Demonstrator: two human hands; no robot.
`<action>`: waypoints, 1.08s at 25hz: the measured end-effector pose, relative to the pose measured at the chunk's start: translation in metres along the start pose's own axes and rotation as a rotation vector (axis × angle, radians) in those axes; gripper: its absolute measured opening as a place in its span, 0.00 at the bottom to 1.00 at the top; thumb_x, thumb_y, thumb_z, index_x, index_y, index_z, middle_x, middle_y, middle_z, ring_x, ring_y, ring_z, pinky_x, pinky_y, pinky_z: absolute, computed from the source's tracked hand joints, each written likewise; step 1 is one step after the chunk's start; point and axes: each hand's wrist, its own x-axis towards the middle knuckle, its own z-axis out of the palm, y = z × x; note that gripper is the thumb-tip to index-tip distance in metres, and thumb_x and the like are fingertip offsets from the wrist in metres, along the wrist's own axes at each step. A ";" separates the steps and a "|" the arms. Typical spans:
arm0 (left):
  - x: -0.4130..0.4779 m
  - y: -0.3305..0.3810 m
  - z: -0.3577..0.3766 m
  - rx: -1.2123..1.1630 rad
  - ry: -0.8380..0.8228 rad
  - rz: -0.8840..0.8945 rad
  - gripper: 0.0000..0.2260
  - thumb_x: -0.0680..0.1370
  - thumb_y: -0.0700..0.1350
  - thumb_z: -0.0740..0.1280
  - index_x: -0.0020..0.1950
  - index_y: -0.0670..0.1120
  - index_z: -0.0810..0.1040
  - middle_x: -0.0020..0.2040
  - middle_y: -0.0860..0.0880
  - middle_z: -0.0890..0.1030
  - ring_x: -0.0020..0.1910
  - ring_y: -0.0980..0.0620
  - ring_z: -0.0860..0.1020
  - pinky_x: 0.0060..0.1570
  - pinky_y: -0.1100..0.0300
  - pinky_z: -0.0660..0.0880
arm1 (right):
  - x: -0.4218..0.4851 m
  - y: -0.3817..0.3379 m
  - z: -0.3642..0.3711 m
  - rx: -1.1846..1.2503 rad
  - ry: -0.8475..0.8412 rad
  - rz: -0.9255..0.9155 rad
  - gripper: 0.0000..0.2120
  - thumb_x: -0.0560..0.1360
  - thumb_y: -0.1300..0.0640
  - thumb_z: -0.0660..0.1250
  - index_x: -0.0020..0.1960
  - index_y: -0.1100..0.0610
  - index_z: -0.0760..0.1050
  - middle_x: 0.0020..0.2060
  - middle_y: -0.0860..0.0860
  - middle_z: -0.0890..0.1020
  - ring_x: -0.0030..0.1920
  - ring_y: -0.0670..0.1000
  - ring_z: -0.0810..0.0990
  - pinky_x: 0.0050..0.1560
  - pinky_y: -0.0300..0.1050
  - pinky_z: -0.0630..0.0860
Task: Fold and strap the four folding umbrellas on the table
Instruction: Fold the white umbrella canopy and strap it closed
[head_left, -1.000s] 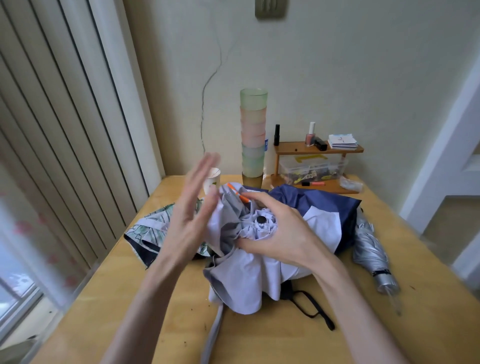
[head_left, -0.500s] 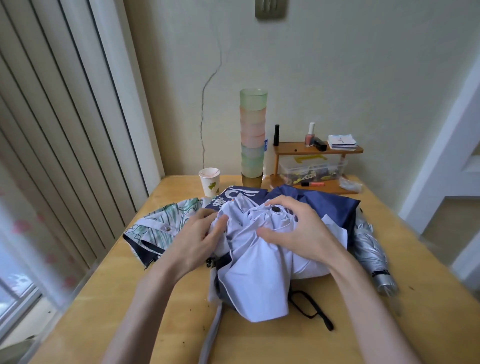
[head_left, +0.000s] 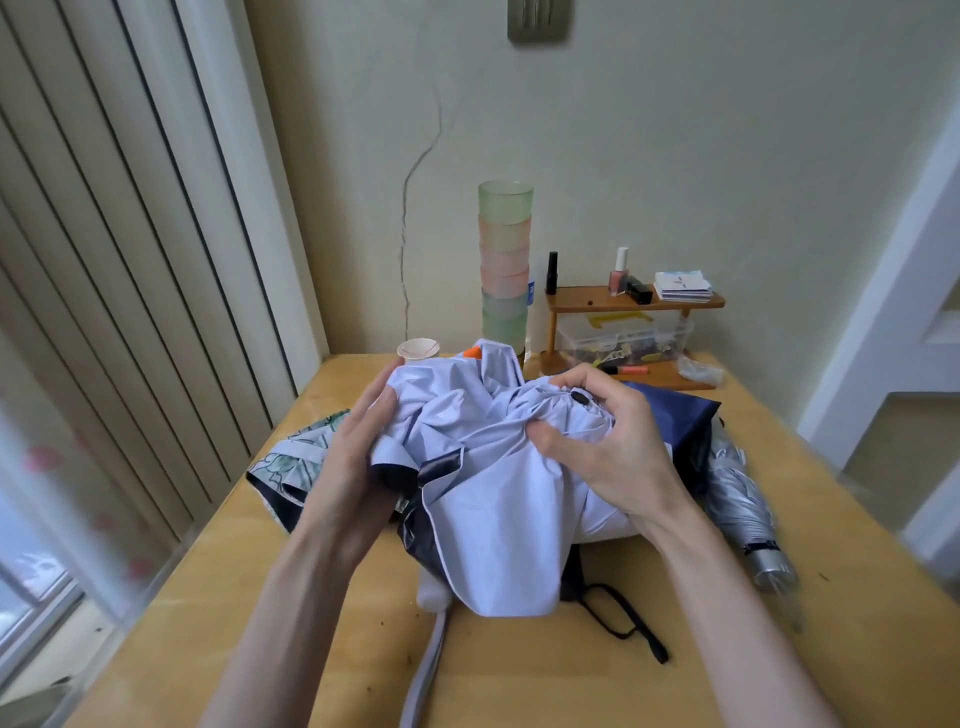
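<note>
A pale lavender folding umbrella (head_left: 498, 519) lies loose and crumpled in the middle of the wooden table (head_left: 857, 649). My right hand (head_left: 602, 441) grips its gathered fabric around the black tip button. My left hand (head_left: 358, 457) holds a fold of canopy on the umbrella's left side. A floral green umbrella (head_left: 296, 462) lies loose at the left, partly behind my left hand. Beneath the lavender one, a navy umbrella (head_left: 680, 415) lies unfolded. At the right lies a silver umbrella (head_left: 743, 504), rolled and strapped.
A black wrist strap (head_left: 623, 618) and a pale strap (head_left: 426, 675) trail toward the table's front edge. At the back stand a paper cup (head_left: 418, 349), a tall stack of coloured cups (head_left: 505, 265) and a small wooden shelf (head_left: 634, 304) with bottles and a plastic box.
My left hand came down from the air and took hold of the lavender canopy's left side. My right hand kept its grip at the tip and drew the fabric up and back.
</note>
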 end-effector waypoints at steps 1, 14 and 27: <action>-0.003 0.005 -0.004 0.000 -0.040 -0.006 0.20 0.81 0.43 0.67 0.73 0.54 0.79 0.65 0.46 0.84 0.59 0.46 0.84 0.58 0.51 0.79 | 0.000 0.000 -0.001 0.016 0.006 0.002 0.14 0.70 0.56 0.79 0.51 0.56 0.79 0.47 0.54 0.85 0.49 0.50 0.83 0.52 0.44 0.77; 0.008 0.022 -0.081 1.560 0.250 0.415 0.20 0.69 0.24 0.66 0.37 0.50 0.70 0.33 0.53 0.70 0.35 0.43 0.67 0.33 0.54 0.67 | -0.002 -0.003 -0.021 0.045 -0.008 0.051 0.13 0.70 0.57 0.79 0.51 0.57 0.80 0.45 0.49 0.85 0.48 0.47 0.82 0.50 0.44 0.77; -0.007 0.024 -0.015 0.913 -0.309 0.089 0.69 0.57 0.51 0.85 0.81 0.73 0.38 0.80 0.56 0.69 0.81 0.54 0.63 0.72 0.64 0.69 | -0.003 -0.015 -0.016 0.081 -0.308 0.040 0.13 0.73 0.71 0.77 0.52 0.60 0.78 0.54 0.59 0.83 0.54 0.58 0.83 0.56 0.51 0.77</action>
